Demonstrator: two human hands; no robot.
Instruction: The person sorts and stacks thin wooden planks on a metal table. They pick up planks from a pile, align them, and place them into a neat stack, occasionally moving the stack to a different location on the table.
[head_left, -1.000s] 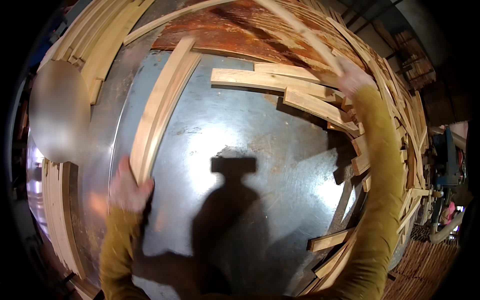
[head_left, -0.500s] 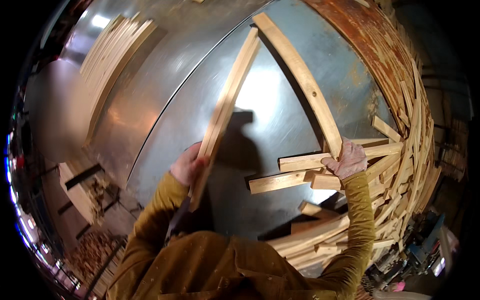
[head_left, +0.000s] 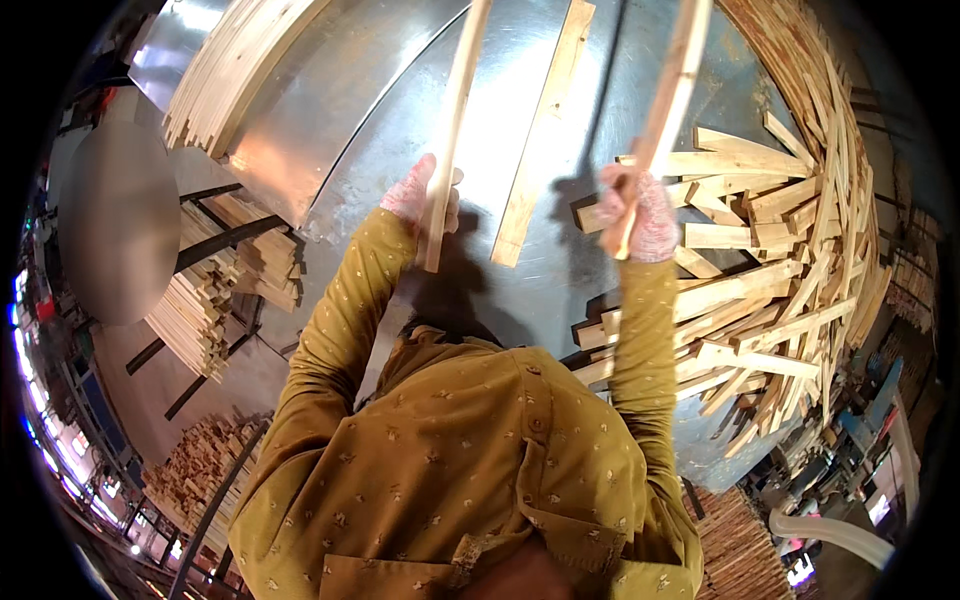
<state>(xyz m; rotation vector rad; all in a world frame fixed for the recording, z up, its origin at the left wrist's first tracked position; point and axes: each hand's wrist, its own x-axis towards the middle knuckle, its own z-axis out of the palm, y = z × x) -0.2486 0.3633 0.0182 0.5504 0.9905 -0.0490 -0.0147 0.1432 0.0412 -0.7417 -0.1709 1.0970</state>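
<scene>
Centre strip (head_left: 545,135), pale wood, lying flat on the metal table (head_left: 405,135), and there's a hand on either side of it! Left of it, the left hand (head_left: 420,195) is closed around a narrow strip (head_left: 455,110); right of it, the right hand (head_left: 645,215) curls its fingers about the near end of a longer-looking strip (head_left: 678,90), its shadow standing apart, so it looks lifted. Both far ends run out of view. Danger here: gripped so near one end, that right strip could tip or swing into the centre strip. And watch the heap (head_left: 760,275) farther right of it: a forearm this close could snag jutting ends and start pieces sliding.
</scene>
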